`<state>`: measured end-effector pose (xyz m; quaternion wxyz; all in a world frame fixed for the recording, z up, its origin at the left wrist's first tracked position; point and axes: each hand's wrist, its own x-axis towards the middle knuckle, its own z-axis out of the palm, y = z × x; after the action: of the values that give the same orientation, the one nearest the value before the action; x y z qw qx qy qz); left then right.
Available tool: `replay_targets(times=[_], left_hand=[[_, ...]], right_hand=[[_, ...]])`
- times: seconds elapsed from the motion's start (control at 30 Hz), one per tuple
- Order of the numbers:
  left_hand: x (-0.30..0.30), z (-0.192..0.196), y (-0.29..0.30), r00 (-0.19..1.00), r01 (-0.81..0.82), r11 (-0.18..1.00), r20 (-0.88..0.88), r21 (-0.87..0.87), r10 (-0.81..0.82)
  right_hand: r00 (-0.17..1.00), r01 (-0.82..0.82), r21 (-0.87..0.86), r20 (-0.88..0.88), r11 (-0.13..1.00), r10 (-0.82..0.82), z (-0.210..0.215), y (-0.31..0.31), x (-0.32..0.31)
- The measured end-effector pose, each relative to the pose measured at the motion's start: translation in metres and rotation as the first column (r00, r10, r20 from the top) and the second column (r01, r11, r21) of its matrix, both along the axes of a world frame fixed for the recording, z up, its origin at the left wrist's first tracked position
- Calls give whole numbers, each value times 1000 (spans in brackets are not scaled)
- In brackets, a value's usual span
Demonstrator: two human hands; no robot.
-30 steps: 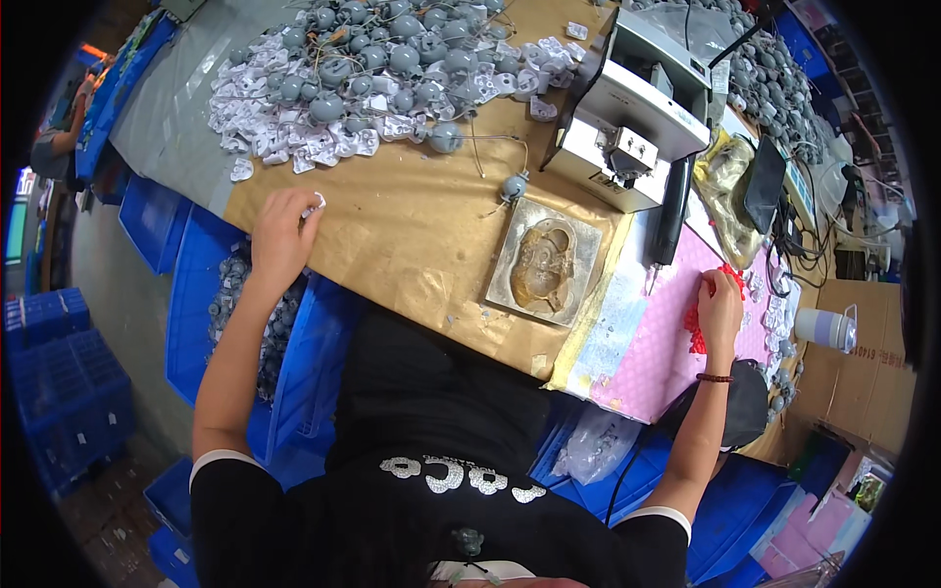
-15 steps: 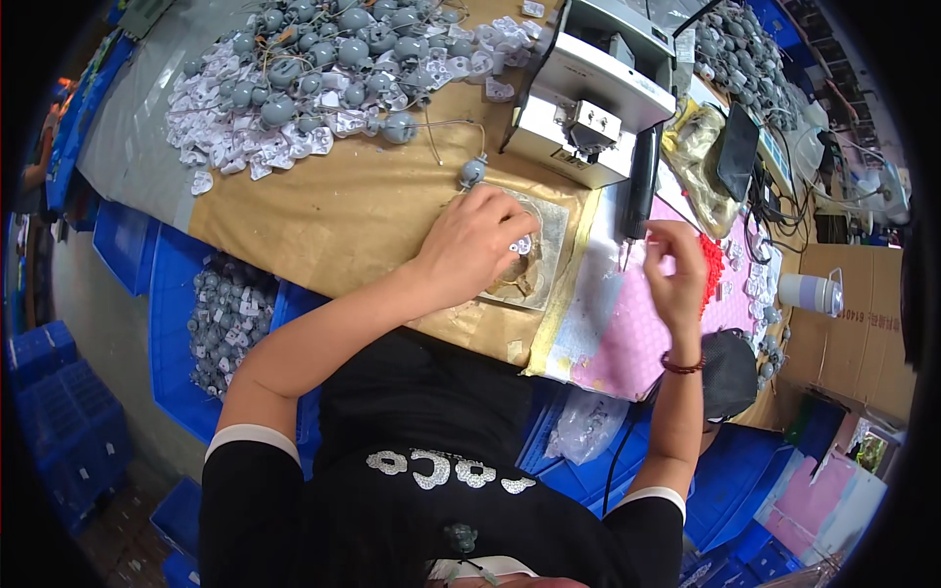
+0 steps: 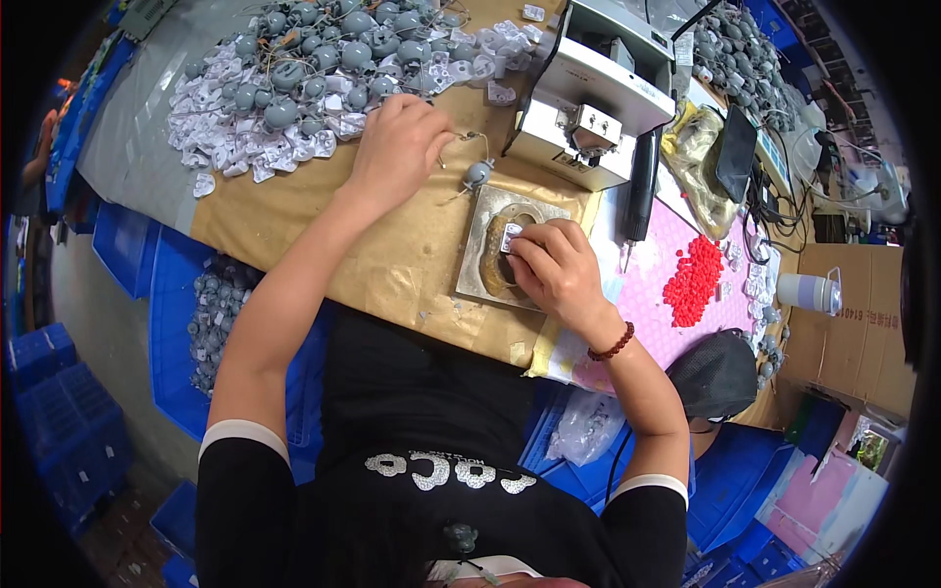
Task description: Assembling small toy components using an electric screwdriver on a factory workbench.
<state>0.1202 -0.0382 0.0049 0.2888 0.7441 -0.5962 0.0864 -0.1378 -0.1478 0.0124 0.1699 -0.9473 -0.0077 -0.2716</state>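
A square metal fixture block [image 3: 474, 272] with a rounded hollow lies on the brown paper. In the hollow sits a small white plastic piece [image 3: 511, 237], and my right hand [image 3: 561, 272] pinches its edge with thumb and fingers. My left hand [image 3: 397, 152] is at the near edge of the heap, fingers curled down; what they hold is hidden. Beyond it spreads a pile of grey ball-shaped parts [image 3: 358, 53] with thin wires, mixed with white plastic pieces [image 3: 240, 137]. One grey ball [image 3: 477, 174] with a wire lies just past the block.
A white box-shaped machine [image 3: 578, 137] stands behind the block, with a black electric screwdriver [image 3: 642, 191] at its right. Small red parts [image 3: 694, 282] lie on pink bubble wrap [image 3: 627, 343]. A cup [image 3: 810, 293] stands far right; a blue bin [image 3: 172, 343] is below left.
My left hand has left the block for the pile at the upper left. My right hand has come left from beside the screwdriver onto the white piece in the block.
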Motion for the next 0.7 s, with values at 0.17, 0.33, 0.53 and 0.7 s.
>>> replay_targets(times=[0.17, 0.33, 0.53, 0.7], left_hand=[[-20, 46, 11, 866, 55, 997, -494, -47, -71], [-64, 88, 32, 187, 300, 940, -956, -163, -225], [-95, 73, 44, -840, 289, 903, -537, -319, 79], [-113, 44, 53, -703, 320, 942, -692, -103, 163]], right_hand=[[998, 58, 125, 13, 990, -60, 6, -1, -6], [958, 4, 231, 277, 973, -69, 53, 7, 17], [969, -145, 630, 247, 763, -19, 48, 15, 7], [997, 82, 528, -36, 845, -74, 49, 16, -10]])
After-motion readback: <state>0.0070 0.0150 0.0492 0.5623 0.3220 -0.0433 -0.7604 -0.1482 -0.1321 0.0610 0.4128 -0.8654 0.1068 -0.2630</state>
